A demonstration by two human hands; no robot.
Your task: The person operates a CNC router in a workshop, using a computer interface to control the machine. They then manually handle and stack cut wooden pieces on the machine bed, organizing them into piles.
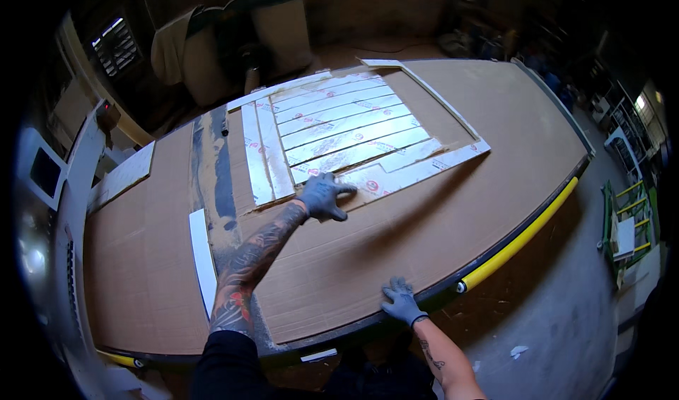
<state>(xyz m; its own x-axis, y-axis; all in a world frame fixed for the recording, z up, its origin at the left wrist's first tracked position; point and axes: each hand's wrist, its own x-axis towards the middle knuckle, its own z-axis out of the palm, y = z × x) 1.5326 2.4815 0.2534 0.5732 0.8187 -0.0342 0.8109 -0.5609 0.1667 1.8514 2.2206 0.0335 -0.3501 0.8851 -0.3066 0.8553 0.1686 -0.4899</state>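
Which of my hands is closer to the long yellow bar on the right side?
Right. Your right hand is at the cardboard's near edge, just left of the yellow bar; your left hand is farther off, at the white panel.

Gloved hands: 2 (left hand (324, 195), centre; right hand (402, 302), lower centre) | yellow bars (522, 240): 2 (right; lower left) | green rack (609, 219), far right: 1 | black cylinder (225, 128), upper left: 1 | white slats (346, 122), upper centre: several, exact count unclear
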